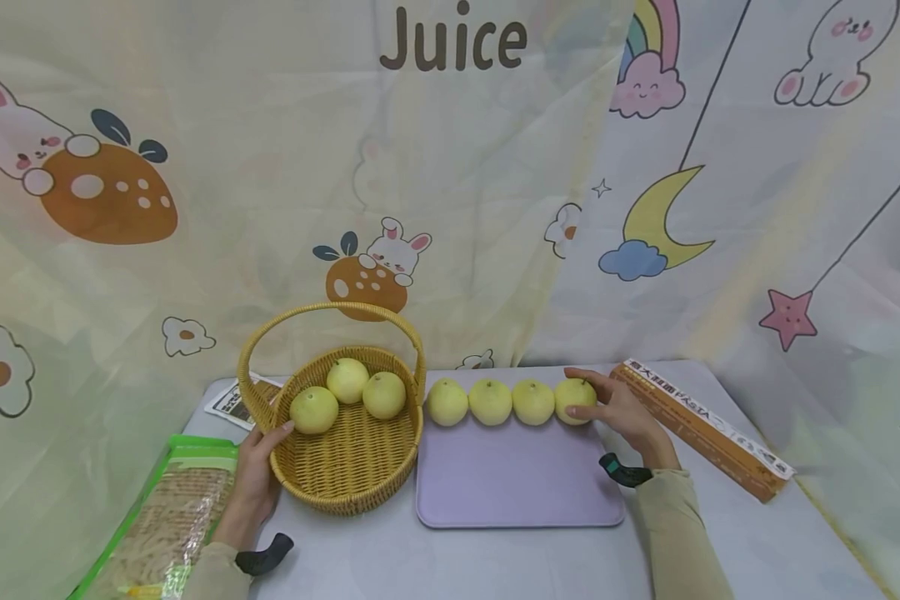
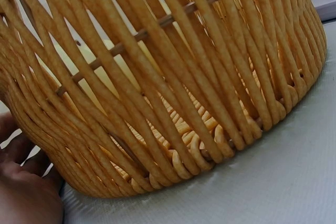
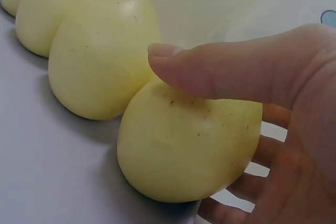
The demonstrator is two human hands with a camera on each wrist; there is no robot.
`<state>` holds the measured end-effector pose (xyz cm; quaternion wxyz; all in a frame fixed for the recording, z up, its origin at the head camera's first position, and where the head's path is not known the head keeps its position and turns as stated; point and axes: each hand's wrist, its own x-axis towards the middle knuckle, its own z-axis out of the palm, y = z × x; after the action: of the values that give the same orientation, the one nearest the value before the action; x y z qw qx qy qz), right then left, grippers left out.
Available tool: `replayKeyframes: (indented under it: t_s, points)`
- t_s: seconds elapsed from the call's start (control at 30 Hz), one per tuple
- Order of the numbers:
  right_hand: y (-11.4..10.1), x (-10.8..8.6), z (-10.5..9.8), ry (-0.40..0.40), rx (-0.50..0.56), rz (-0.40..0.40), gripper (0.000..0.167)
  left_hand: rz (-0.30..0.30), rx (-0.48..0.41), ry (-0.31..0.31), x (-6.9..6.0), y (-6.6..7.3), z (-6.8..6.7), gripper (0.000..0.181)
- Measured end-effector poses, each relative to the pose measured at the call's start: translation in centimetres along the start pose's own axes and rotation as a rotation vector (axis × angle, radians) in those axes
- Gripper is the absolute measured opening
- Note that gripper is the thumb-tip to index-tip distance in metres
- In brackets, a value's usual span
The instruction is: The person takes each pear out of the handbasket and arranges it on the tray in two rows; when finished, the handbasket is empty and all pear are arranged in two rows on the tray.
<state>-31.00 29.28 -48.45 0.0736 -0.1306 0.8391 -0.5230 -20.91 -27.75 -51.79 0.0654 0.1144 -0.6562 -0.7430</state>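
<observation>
My left hand [image 1: 257,473] grips the left side of a yellow wicker basket [image 1: 345,503], thumb at the rim and fingers against the outer wall. In the left wrist view the woven wall [image 2: 173,77] hides most of what is inside. Three pale yellow pears [image 1: 314,410] lie toward the back of the basket. Several more pears [image 1: 491,402] form a row along the far edge of a lilac tray [image 1: 521,483]. Around the rightmost pear [image 3: 184,145] of that row, my right hand [image 1: 626,417] curls its thumb and fingers; this pear touches its neighbour [image 3: 105,56].
A green-edged bag [image 1: 172,517] lies at the left table edge. Behind the basket's left side is a flat printed packet [image 1: 228,406]. An orange-brown pasta box [image 1: 705,429] lies slanted right of the tray. A printed curtain [image 1: 465,192] hangs behind the table.
</observation>
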Motion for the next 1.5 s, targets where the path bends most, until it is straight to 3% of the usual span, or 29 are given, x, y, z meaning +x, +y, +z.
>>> replayKeyframes:
  t_s: [0.23, 0.53, 0.7, 0.9, 1.0, 1.1, 1.27, 1.37, 1.5]
  points:
    - [-1.7, 0.0, 0.4, 0.027, -0.035, 0.032, 0.084, -0.007, -0.002, 0.006, -0.1, 0.1, -0.1, 0.066]
    - [-5.4, 0.3, 1.9, 0.155, -0.162, -0.055, 0.081, -0.002, -0.004, 0.017, -0.2, 0.1, -0.2, 0.067]
    - [-7.5, 0.3, 3.3, 0.239, -0.184, -0.156, 0.073, 0.016, -0.009, 0.016, -0.3, 0.2, -0.3, 0.069]
    - [-9.1, 0.6, 5.4, 0.413, -0.201, -0.332, 0.057, 0.011, -0.015, 0.021, -0.4, 0.4, -0.3, 0.067]
    - [-10.0, 0.7, 6.6, 0.463, -0.187, -0.407, 0.053, 0.005, -0.018, 0.024, -0.4, 0.4, -0.3, 0.067]
    - [-11.1, 0.6, 8.0, 0.443, -0.146, -0.474, 0.051, -0.001, -0.014, 0.027, -0.3, 0.4, -0.4, 0.066]
    - [-12.7, 0.7, 10.6, 0.317, -0.107, -0.569, 0.048, -0.019, -0.013, 0.034, 0.0, 0.2, -0.3, 0.068]
    - [-13.1, 0.9, 12.1, 0.240, -0.079, -0.596, 0.048, -0.024, -0.027, 0.032, 0.0, 0.1, -0.2, 0.066]
    - [-13.4, 1.2, 14.0, 0.202, -0.070, -0.646, 0.048, -0.019, -0.028, 0.029, -0.1, 0.0, 0.0, 0.065]
